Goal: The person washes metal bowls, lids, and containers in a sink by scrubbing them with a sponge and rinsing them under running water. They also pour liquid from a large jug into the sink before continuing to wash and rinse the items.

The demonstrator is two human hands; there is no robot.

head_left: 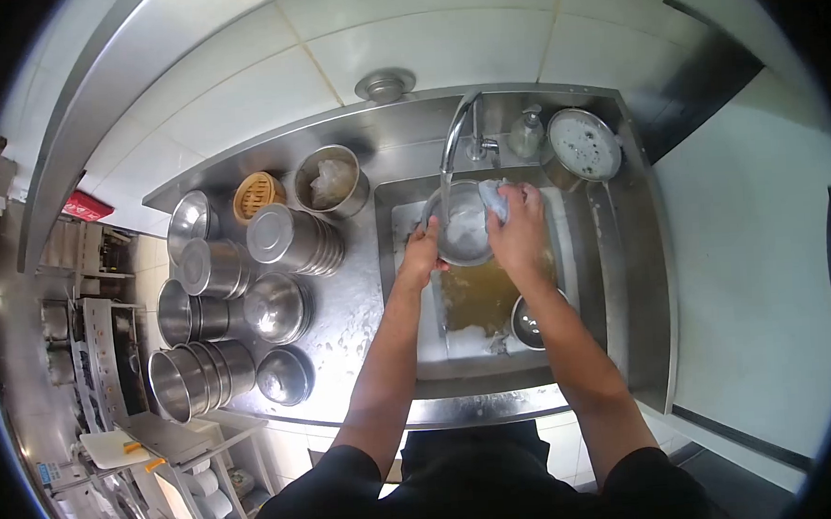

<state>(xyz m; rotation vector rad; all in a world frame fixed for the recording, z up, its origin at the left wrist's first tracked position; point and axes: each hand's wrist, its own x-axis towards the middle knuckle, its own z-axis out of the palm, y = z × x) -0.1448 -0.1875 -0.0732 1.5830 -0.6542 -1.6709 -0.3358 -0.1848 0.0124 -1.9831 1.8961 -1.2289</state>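
My left hand (421,252) grips the left rim of a round metal bowl (466,243), which is held over the sink under the running faucet (453,140). Water falls into the bowl. In my right hand (521,226) is a pale blue cloth (494,199), bunched against the bowl's right rim. Below them the sink (403,378) holds cloudy yellowish water with white foam. Another metal bowl (526,323) sits in that water, partly hidden by my right forearm.
Left of the sink stand stacked metal pots (192,379), upturned bowls (277,307), a bamboo steamer (257,194) and a pot with a plastic bag (332,181). Behind the sink's right corner are a soap bottle (525,133) and a pot of foamy liquid (583,145).
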